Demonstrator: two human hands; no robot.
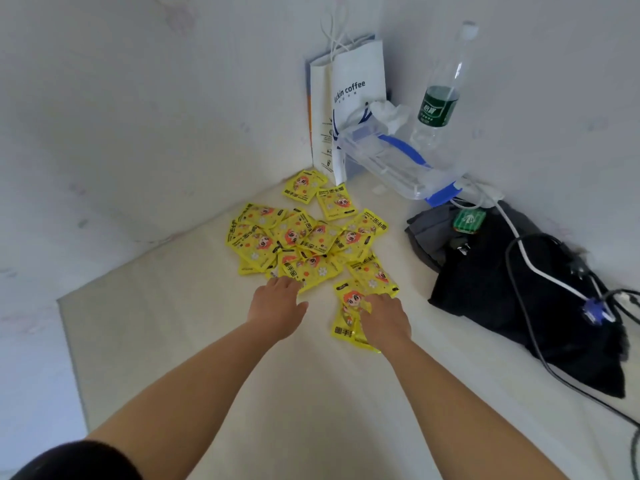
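**Gathering yellow packets – early stage**

L hand (277, 308) reaches fwd, fingers (288, 284) straight-ish and released, tips touching the near edge of the pile (301, 237); nothing gripped that I can see. Pile = loose, overlapping yellow packets spread on the pale surface (207, 358) toward the corner, two lying a bit apart at the back. R hand (386, 322) sits over a small stack (346, 306) just right of the pile and nearer the person; fingers look curled round it, grasping, though the underside is hidden.

Progress, my read: only a few packets are collected in the stack and most are scattered in the pile, so the bulk is left to do. Next is prob. L hand pulling one off the pile.

Behind & right: paper bag (358, 84), clear box (388, 161), bottle (440, 102), black bag (502, 289) w/ cables over it.
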